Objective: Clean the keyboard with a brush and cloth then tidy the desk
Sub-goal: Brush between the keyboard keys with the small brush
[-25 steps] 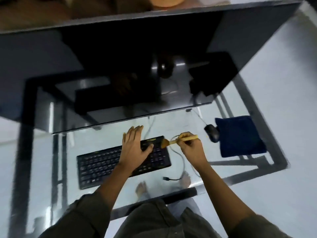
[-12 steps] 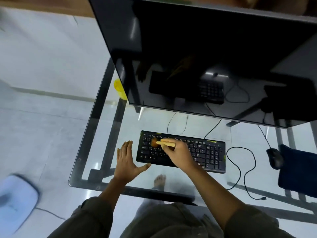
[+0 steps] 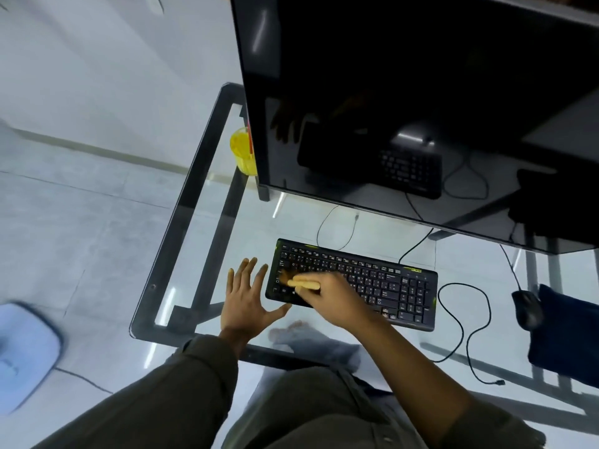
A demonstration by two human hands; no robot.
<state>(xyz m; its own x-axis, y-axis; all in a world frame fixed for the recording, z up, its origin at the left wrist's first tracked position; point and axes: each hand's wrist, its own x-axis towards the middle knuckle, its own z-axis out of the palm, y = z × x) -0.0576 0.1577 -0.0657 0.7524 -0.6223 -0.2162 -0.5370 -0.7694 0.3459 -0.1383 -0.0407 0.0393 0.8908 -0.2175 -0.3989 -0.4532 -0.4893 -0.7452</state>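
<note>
A black keyboard (image 3: 372, 280) lies on the glass desk (image 3: 181, 228) below the monitor. My right hand (image 3: 334, 298) grips a small brush with a yellow wooden handle (image 3: 303, 284); its brown bristles touch the keys at the keyboard's left end. My left hand (image 3: 246, 296) lies flat on the glass with fingers spread, just left of the keyboard, thumb near its front left corner. A dark blue cloth (image 3: 567, 338) lies at the right edge of the desk.
A large dark monitor (image 3: 405, 108) overhangs the back of the desk. A black mouse (image 3: 526, 307) sits beside the cloth, and loose black cables (image 3: 463, 322) loop right of the keyboard. A yellow cup (image 3: 243, 150) stands behind the monitor's left edge. A pale blue device (image 3: 22, 351) lies on the floor.
My right hand carried the brush from the keyboard's right end to its left end. My left hand came off the keys and now lies on the glass left of the keyboard.
</note>
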